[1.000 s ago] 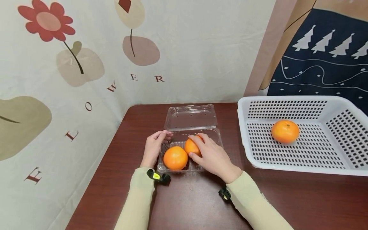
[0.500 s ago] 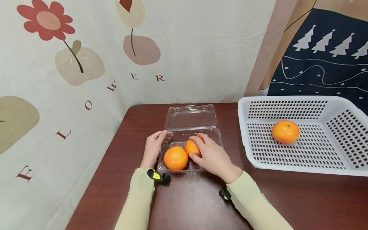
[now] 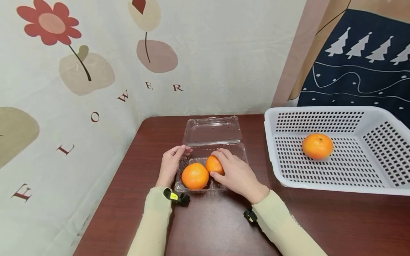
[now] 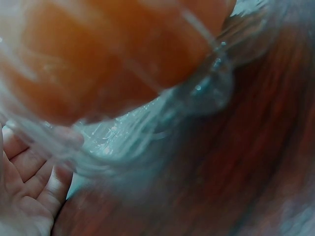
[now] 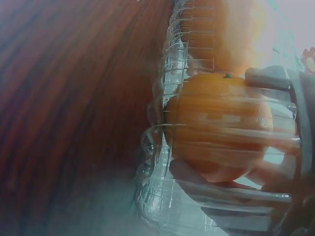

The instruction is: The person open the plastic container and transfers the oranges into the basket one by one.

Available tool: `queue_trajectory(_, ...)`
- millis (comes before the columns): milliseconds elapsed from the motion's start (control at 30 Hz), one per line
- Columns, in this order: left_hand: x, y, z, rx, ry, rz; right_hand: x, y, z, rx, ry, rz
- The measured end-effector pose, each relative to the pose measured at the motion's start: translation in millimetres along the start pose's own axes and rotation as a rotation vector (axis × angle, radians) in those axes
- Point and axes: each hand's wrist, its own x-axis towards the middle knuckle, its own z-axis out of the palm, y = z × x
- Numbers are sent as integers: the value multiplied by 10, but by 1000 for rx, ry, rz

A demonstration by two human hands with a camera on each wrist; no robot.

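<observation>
A clear plastic clamshell box [image 3: 179, 185] lies open on the table, its lid [image 3: 213, 131] folded back behind it. One orange [image 3: 195, 176] sits in its near left part; beside it is a second orange [image 3: 214, 164]. My right hand [image 3: 235, 172] grips that second orange from above and the right, covering part of it. In the right wrist view the thumb and fingers lie around this orange [image 5: 221, 123], seen through the box's clear ribbed wall. My left hand [image 3: 171, 161] holds the box's left rim near its back corner. The left wrist view shows that hand's fingers [image 4: 32, 167] at the clear wall.
A white perforated basket [image 3: 272, 149] stands on the right side of the table with one orange [image 3: 317, 146] in it. The brown wooden table [image 3: 128, 199] meets a hanging printed cloth [image 3: 224, 71] at the back and left.
The right fingers have shifted slightly on the orange, and the head view has turned a little. The left hand, box and other oranges stay in place.
</observation>
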Motion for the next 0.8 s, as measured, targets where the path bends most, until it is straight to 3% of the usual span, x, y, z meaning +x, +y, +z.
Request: queue_trajectory(800,9,-13,-2,4,-4,-2,-3,-8,19,-22,-23,29)
